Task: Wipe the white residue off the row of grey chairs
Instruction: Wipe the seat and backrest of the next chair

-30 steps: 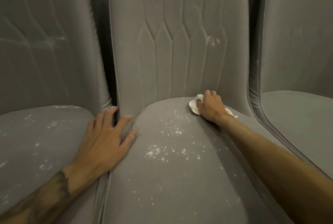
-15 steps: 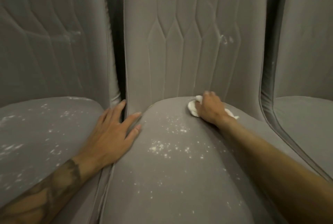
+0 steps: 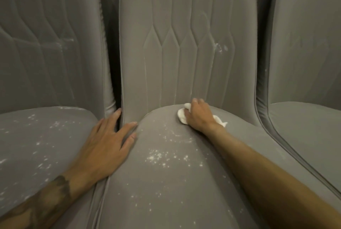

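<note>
now your right hand [image 3: 200,118] grips the cloth [image 3: 181,116] bunched in curled fingers, likely soft and light; left hand [image 3: 105,147] lies spread.

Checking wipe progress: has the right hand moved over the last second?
Yes: the right hand, holding the white cloth, slid left, judged against the white smears on the middle chair's backrest.

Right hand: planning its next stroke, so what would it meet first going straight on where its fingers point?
Probably the middle chair's backrest, just beyond the right hand and white cloth; depth unclear.
</note>
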Demonstrator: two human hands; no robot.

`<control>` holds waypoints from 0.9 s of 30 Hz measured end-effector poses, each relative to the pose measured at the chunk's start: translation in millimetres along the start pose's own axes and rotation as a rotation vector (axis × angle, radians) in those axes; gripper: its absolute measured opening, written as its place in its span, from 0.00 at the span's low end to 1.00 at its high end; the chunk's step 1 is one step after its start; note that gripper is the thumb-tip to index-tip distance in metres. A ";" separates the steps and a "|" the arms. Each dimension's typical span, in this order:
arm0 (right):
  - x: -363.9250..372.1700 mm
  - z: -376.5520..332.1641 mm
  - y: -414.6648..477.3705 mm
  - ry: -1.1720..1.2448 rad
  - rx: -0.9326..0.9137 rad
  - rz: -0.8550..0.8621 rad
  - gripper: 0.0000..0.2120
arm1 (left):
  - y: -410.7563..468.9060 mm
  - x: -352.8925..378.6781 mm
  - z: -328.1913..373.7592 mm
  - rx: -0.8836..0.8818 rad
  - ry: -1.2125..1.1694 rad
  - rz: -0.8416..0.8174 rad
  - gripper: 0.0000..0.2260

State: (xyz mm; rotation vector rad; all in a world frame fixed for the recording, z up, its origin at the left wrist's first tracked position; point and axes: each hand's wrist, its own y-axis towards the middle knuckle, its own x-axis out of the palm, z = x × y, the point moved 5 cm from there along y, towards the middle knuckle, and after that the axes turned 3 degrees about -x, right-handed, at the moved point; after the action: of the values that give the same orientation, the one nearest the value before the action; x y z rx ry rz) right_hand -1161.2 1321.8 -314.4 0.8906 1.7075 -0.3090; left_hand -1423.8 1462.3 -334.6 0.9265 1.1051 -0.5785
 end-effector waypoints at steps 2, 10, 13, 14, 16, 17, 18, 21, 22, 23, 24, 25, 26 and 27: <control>14.2 -30.4 -14.4 0.069 -0.172 -0.053 0.17 | -0.4 1.6 -1.4 0.000 0.001 -0.007 0.29; -14.0 30.2 -1.2 -0.041 0.020 -0.046 0.18 | -0.2 0.6 0.8 0.000 0.011 0.027 0.27; 3.6 -12.1 -2.5 0.006 -0.017 -0.032 0.19 | -0.1 -2.1 2.3 0.001 0.013 0.027 0.27; 12.6 -34.7 -8.2 0.054 -0.102 -0.053 0.18 | 0.0 -3.0 1.7 -0.001 0.011 0.025 0.27; 26.5 -69.9 -32.7 0.135 -0.292 -0.139 0.16 | -0.8 -3.8 1.4 -0.004 0.009 0.028 0.28; 27.9 -75.3 -45.8 0.148 -0.372 -0.176 0.15 | -0.8 -4.0 1.8 -0.003 0.008 0.028 0.28; 23.8 -71.9 -54.0 0.149 -0.428 -0.197 0.15 | -0.8 -3.6 1.7 -0.002 0.008 0.025 0.28; -6.2 -16.1 -43.7 0.078 -0.335 -0.145 0.13 | -0.6 -2.1 0.4 0.013 0.012 0.033 0.27; -17.8 10.7 -34.5 0.032 -0.226 -0.099 0.13 | -0.7 -1.8 0.7 0.016 0.011 0.043 0.26; -28.2 34.7 -26.8 -0.011 -0.107 -0.059 0.15 | -0.7 -1.4 0.9 0.018 0.011 0.053 0.26; -34.0 50.3 -20.4 -0.053 -0.005 -0.033 0.16 | -0.3 -0.6 0.6 0.022 0.010 0.060 0.25; -34.8 53.0 -16.0 -0.086 0.052 -0.020 0.17 | -0.2 0.4 -0.1 0.026 0.011 0.064 0.24; -31.6 44.6 -15.0 -0.091 0.051 -0.012 0.17 | -0.2 1.4 -0.9 0.031 0.011 0.067 0.24; -25.9 30.7 -17.4 -0.069 0.005 -0.026 0.15 | -0.3 2.1 -1.7 0.035 0.007 0.072 0.23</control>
State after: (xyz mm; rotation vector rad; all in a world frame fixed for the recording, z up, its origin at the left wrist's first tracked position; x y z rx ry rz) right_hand -1149.1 1280.7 -305.1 0.8527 1.6560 -0.3570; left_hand -1424.1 1463.7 -336.9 0.9952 1.0667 -0.5366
